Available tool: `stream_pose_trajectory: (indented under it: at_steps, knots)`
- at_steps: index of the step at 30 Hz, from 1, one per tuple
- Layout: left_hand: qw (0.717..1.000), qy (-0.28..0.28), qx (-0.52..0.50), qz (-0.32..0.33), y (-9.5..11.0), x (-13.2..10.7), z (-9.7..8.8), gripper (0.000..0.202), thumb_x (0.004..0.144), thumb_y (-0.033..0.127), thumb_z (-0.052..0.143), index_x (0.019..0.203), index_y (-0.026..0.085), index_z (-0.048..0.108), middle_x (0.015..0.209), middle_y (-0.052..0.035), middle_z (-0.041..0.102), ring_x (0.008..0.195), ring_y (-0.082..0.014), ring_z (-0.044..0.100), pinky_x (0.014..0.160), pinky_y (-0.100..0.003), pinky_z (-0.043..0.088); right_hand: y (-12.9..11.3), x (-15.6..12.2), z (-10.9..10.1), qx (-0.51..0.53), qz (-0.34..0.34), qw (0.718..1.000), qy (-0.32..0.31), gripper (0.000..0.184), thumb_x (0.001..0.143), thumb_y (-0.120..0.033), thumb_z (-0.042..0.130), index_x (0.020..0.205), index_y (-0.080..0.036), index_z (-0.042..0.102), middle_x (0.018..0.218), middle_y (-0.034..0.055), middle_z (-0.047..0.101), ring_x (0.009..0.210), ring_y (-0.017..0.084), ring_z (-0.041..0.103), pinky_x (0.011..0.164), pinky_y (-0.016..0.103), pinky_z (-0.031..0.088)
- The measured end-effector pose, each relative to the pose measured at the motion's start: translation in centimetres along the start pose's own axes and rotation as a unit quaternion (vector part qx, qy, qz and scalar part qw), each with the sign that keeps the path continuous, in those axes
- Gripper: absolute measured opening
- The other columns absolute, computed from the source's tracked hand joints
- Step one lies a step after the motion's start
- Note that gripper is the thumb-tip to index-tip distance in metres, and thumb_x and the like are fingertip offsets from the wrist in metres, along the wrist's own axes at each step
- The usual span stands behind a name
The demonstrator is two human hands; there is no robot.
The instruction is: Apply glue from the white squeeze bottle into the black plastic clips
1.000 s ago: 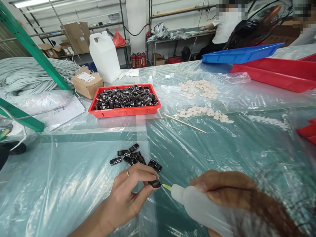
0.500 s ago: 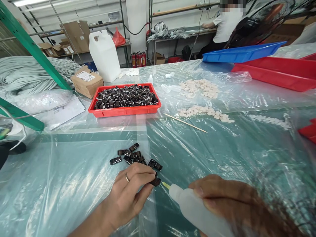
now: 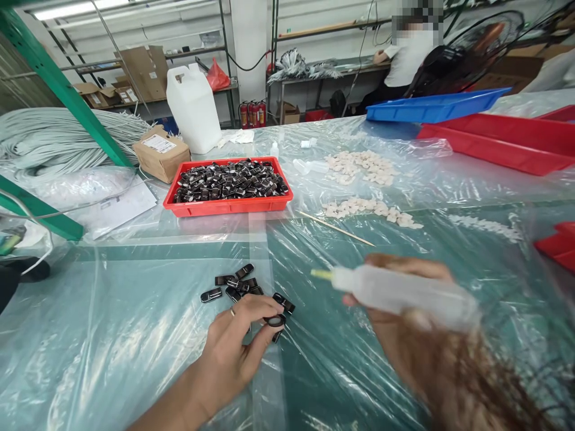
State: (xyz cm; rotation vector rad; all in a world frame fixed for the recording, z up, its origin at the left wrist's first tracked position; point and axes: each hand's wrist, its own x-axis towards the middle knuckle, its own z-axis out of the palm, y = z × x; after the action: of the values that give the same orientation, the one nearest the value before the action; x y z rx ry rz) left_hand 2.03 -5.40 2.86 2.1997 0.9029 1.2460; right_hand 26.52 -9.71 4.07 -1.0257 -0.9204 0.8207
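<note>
Two hands were in play up close: the left hand [image 3: 233, 341] pinched one dark piece [image 3: 275, 321] between thumb and fingertips, while the right hand [image 3: 389, 335] wrapped a white squeeze bottle [image 3: 404, 291], its yellow tip [image 3: 321, 274] apart from the piece. Just beyond the left fingers sat a loose cluster [image 3: 238, 284] of similar pieces; which of those had met the tip, nobody could tell. Plenty looked left, judging by the red tray [image 3: 227, 208] behind, heaped full. Underneath it all, creased plastic sheeting [image 3: 148, 335] glinted over green. A thin stick [image 3: 336, 228] lay slantwise near pale scraps [image 3: 375, 209]. Farther back came a white jug [image 3: 193, 111] and a blue tray [image 3: 435, 108], then fire extinguishers [image 3: 253, 114] and, across the room, a co-worker [image 3: 408, 63] in white.
</note>
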Motion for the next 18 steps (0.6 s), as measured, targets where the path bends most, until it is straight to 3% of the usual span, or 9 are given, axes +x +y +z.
stream_pose_trajectory:
  at_steps: [3,5,8,11,14,18]
  knots:
    - [0.999,-0.012,-0.05,-0.012,-0.1,0.1,0.0,0.021,0.097,0.019,0.065,0.114,0.03,0.059,0.104,0.0,0.077,0.093,-0.0198,0.077,0.072,-0.029,0.069,1.5,2.1,0.7,0.086,0.095,0.991,0.032,0.029,0.084,-0.047,0.1,0.103,-0.034,0.082,0.111,0.0017,0.083,0.102,0.022,0.088,0.102,0.038,0.079]
    - [0.997,-0.013,-0.071,-0.002,-0.1,0.1,-0.2,0.02,0.098,0.019,0.064,0.114,0.03,0.058,0.105,-0.001,0.078,0.092,-0.0208,0.078,0.068,-0.03,0.069,2.6,3.2,0.5,0.079,0.133,0.988,0.023,0.035,0.082,-0.052,0.102,0.104,-0.031,0.085,0.112,0.0033,0.086,0.107,0.024,0.089,0.11,0.038,0.075]
    - [0.996,-0.021,-0.086,0.02,-0.1,0.1,-0.3,0.018,0.099,0.02,0.062,0.113,0.03,0.058,0.105,-0.0024,0.078,0.094,-0.024,0.079,0.069,-0.034,0.07,4.4,4.3,-0.1,0.035,0.135,0.99,-0.005,0.041,0.081,-0.055,0.104,0.11,-0.029,0.09,0.115,0.0055,0.09,0.111,0.023,0.089,0.101,0.027,0.074]
    - [0.994,-0.021,-0.098,0.042,0.0,0.3,-0.4,0.017,0.099,0.018,0.062,0.11,0.029,0.058,0.1,-0.0027,0.079,0.098,-0.0269,0.078,0.076,-0.041,0.07,6.4,4.8,-0.4,0.004,0.121,0.992,-0.028,0.043,0.069,-0.042,0.112,0.102,-0.028,0.087,0.102,0.0021,0.091,0.101,0.018,0.088,0.091,0.018,0.071]
    - [0.991,-0.02,-0.11,0.071,0.0,0.8,-0.4,0.02,0.096,0.013,0.063,0.108,0.028,0.059,0.097,-0.0023,0.078,0.096,-0.0254,0.077,0.075,-0.039,0.069,8.1,4.9,-0.2,-0.025,0.101,0.994,-0.043,0.047,0.063,-0.031,0.115,0.099,-0.029,0.085,0.096,-0.0018,0.09,0.096,0.015,0.088,0.094,0.016,0.068]
    - [0.988,-0.018,-0.118,0.098,0.2,1.2,-0.6,0.02,0.095,0.01,0.063,0.108,0.025,0.061,0.098,-0.004,0.078,0.089,-0.0219,0.075,0.072,-0.035,0.067,8.7,4.5,0.1,-0.069,0.073,0.994,-0.053,0.053,0.059,-0.023,0.115,0.103,-0.03,0.087,0.103,-0.0025,0.092,0.105,0.018,0.09,0.098,0.018,0.068]
